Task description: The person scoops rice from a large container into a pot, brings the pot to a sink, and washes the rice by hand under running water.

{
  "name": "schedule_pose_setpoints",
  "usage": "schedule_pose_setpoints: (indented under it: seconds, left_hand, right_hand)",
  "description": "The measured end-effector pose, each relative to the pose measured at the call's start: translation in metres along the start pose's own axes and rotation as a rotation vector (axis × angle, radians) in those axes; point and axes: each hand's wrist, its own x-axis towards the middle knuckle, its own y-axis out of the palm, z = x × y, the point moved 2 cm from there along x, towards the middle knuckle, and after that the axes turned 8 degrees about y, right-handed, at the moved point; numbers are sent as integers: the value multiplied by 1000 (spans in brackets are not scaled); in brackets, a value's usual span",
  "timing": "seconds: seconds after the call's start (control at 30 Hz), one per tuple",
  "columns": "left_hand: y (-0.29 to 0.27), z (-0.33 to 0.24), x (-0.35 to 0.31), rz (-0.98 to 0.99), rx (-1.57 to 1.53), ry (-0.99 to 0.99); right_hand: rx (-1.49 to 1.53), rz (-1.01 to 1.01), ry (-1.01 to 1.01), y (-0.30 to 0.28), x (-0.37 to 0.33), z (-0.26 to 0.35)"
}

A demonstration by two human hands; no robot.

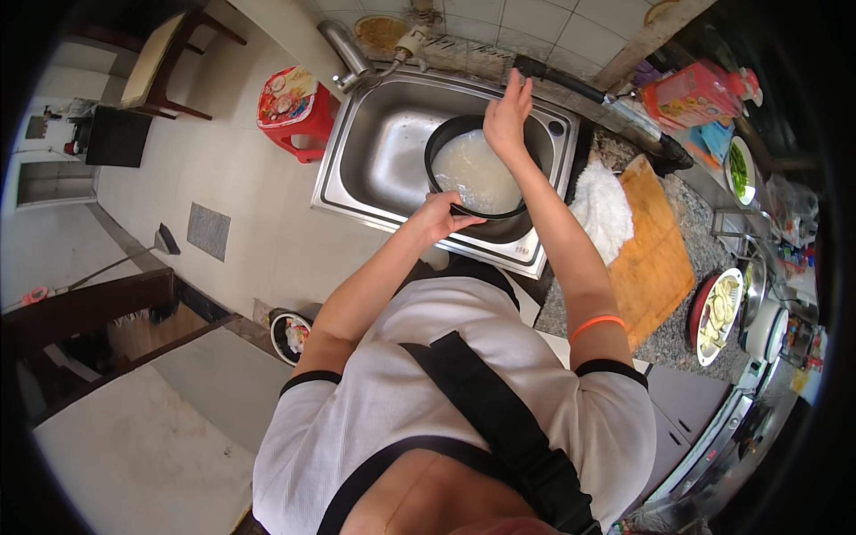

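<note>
In the steel sink [379, 147] sits a round dark pot [443, 135], holding milky, whitish liquid [473, 174] with pale matter in it that may be rice. My left hand [439, 218] grips the pot's near rim, thumb on top and fingers beneath. Over the pot's far right edge my right hand [508, 116] is raised, its fingers stretched out and nothing held in them. An orange band circles my right forearm.
A faucet [406, 49] stands behind the sink. To the right are a white towel [602, 209], a wooden cutting board [655, 254] and a basket of pale sliced food [718, 312]. A red stool [294, 111] stands left, a bin [290, 337] lower left.
</note>
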Motion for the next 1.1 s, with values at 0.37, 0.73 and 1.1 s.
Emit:
schedule_pose_setpoints:
  seconds: [0.37,0.73,1.1]
  left_hand:
    - [-66,-37,-62,55,92,197]
    - [-101,-55,-99,59,169,121]
    - [-135,-64,-113,79,292,94]
  right_hand:
    - [804,762,833,-24,-73,-24]
    - [739,871,961,-29,-125,29]
    - [844,852,950,-15,-155,46]
